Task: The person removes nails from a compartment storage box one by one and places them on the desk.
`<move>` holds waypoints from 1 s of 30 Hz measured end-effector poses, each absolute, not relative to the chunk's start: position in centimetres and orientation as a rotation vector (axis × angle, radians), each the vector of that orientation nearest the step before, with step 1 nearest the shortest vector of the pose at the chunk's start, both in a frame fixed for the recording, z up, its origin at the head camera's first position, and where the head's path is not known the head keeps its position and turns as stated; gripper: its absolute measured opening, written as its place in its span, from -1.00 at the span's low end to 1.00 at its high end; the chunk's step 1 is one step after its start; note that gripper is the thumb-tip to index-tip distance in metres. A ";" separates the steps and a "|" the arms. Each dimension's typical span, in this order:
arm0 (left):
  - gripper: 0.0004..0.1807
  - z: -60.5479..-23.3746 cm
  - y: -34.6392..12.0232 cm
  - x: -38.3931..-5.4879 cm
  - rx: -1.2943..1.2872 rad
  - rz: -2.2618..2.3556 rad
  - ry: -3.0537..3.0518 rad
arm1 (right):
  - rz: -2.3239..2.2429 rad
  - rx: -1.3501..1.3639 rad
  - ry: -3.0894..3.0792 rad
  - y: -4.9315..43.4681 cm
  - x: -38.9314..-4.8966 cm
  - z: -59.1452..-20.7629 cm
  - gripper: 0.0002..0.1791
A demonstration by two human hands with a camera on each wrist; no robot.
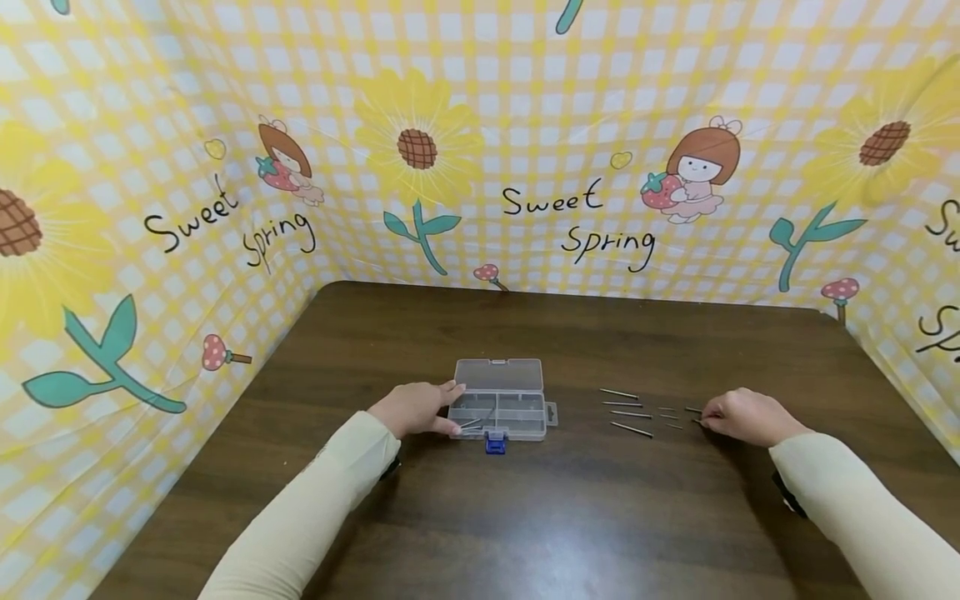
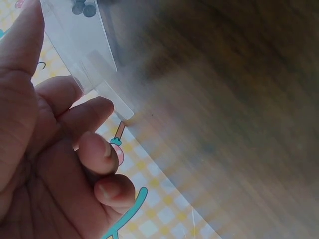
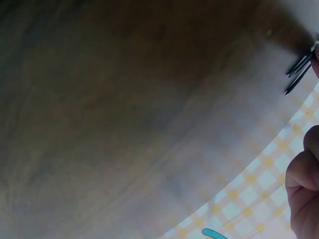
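In the head view, a clear plastic compartment box (image 1: 521, 415) stands on the brown table with its lid (image 1: 498, 375) tipped back and a blue latch (image 1: 496, 445) at its front. A few nails (image 1: 471, 425) lie in its near left compartment. My left hand (image 1: 412, 408) grips the box's left side between thumb and fingers; the left wrist view shows the thumb along its wall. To the right, my right hand (image 1: 746, 417) pinches a short dark nail (image 1: 697, 421) low over the table. Dark nail points (image 3: 297, 79) show beside a fingertip in the right wrist view.
Several long silver nails (image 1: 632, 414) lie in a loose column between the box and my right hand. Thinner, shorter nails (image 1: 667, 417) lie just right of them. A yellow checked cloth (image 1: 450, 242) hangs behind and beside the table.
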State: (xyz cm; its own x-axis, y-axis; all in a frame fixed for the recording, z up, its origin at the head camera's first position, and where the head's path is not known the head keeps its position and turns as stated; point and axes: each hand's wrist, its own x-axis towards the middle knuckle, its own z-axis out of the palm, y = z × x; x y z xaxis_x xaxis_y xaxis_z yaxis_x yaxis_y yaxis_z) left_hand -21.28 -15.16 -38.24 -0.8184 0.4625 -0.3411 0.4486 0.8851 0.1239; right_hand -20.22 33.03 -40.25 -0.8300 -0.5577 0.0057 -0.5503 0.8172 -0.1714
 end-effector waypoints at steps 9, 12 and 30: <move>-0.15 -38.2 -15.0 -21.3 0.672 0.032 2.691 | -0.333 -0.780 2.940 33.0 -20.3 -39.8 -0.85; -0.15 -38.2 -15.0 -21.3 0.672 0.027 2.691 | -0.408 -0.691 2.969 33.3 -20.4 -39.6 -0.80; -0.14 -38.1 -15.0 -21.2 0.685 0.030 2.695 | -0.801 -0.741 2.929 29.4 -21.6 -39.1 -0.81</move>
